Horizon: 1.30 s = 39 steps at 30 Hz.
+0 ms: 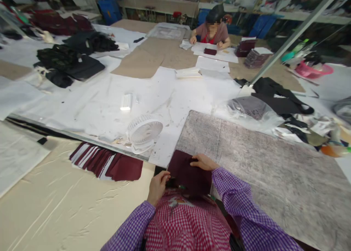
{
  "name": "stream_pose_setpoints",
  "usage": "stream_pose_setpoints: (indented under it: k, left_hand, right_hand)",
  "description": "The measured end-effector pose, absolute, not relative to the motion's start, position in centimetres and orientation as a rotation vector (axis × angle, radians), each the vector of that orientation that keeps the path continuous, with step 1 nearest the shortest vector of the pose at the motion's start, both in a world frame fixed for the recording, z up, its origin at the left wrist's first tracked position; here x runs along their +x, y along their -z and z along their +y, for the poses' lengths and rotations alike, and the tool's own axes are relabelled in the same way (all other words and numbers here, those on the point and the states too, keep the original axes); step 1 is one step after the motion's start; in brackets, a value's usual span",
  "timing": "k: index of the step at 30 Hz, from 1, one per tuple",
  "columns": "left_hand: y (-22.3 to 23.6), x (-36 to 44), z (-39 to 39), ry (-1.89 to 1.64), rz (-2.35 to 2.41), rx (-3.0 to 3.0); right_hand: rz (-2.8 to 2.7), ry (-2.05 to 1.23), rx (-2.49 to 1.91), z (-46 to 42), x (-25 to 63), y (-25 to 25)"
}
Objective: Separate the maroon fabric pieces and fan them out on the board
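A dark maroon fabric piece lies at the near left corner of the grey mottled board, right in front of my body. My right hand rests on its upper right part, fingers laid over the cloth. At the left edge of the cloth is my left hand, thumb and fingertips pinched together. Whatever is between those fingertips is too small to make out. Left of my hands, a fanned row of maroon and white fabric pieces lies on the cream-covered surface.
A small white fan and a white lamp-like block stand on the white table. Plastic-wrapped cloth and black scraps lie to the right, near a slanted metal pole. A person sits across the table by stacked maroon pieces.
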State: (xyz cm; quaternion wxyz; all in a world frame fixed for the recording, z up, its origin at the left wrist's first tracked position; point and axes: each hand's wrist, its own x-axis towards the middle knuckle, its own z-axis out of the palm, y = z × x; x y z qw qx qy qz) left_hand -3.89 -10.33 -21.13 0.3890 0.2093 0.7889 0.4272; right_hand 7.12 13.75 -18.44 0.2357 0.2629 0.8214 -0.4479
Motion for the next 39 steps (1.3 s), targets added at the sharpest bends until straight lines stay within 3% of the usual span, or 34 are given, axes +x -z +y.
stream_pose_setpoints:
  k: [6, 11, 29, 39]
  left_hand:
    - [21.2, -3.6, -10.8, -1.108, 2.028, 0.605]
    - [21.4, -3.7, -10.9, -1.099, 2.044, 0.652]
    - [21.1, -4.8, -7.5, -0.983, 2.184, 1.157]
    - [23.3, -5.8, -3.2, -0.891, 1.942, 1.574]
  right_hand:
    - [2.331, 0.757, 0.851, 13.2, 5.8, 20.3]
    - [2.359, 0.577, 0.854, 12.9, 6.2, 20.0]
    - [2.404, 0.441, 0.795, 12.5, 6.0, 20.2]
    - [2.402, 0.488, 0.835, 12.3, 5.8, 20.3]
